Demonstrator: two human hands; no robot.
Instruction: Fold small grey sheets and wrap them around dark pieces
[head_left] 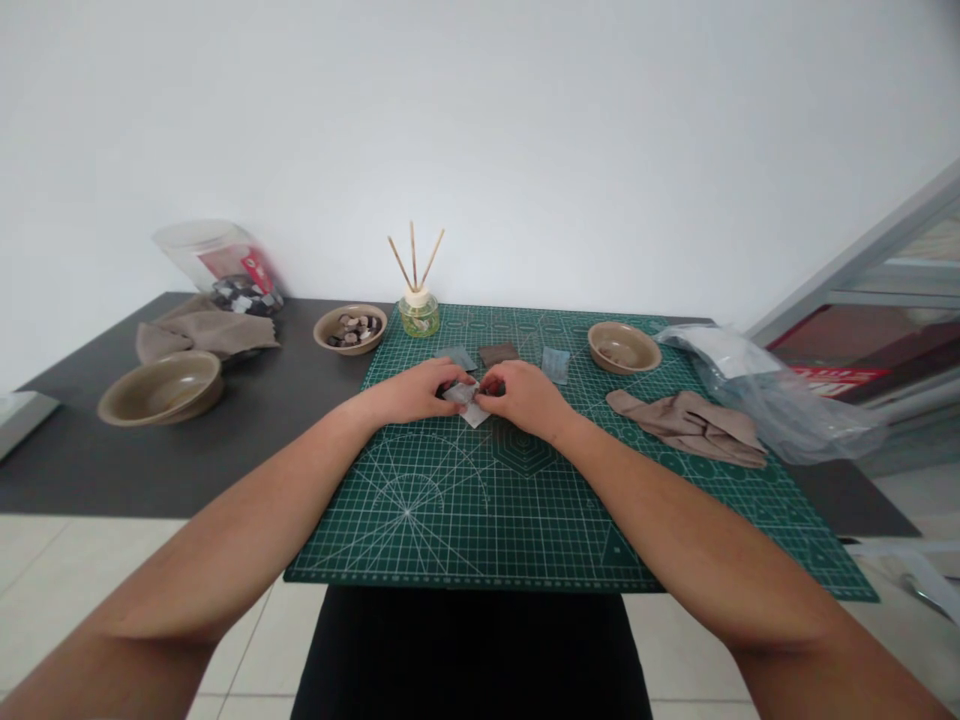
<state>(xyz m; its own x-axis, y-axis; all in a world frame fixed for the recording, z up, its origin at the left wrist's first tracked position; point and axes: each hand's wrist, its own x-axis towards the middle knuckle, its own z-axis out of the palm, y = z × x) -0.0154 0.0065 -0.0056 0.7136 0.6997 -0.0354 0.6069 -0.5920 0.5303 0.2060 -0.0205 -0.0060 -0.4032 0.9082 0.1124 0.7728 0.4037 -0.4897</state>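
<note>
My left hand (421, 390) and my right hand (529, 397) meet over the middle of the green cutting mat (480, 520). Between them is a small light grey packet (474, 413), its front corner pointing toward me. Fingers of both hands pinch it from either side, hiding its far part. Just beyond the hands lie a grey-blue packet (456, 356), a brown packet (498, 354) and a light blue packet (556, 364), all flat on the mat.
A bowl of dark pieces (351, 330) and a reed diffuser (419, 311) stand behind on the left. Farther left are another bowl (161, 390), a cloth (206, 334) and a clear container (225, 270). Rightward sit a bowl (624, 347), a brown cloth (690, 424) and a plastic bag (787, 400).
</note>
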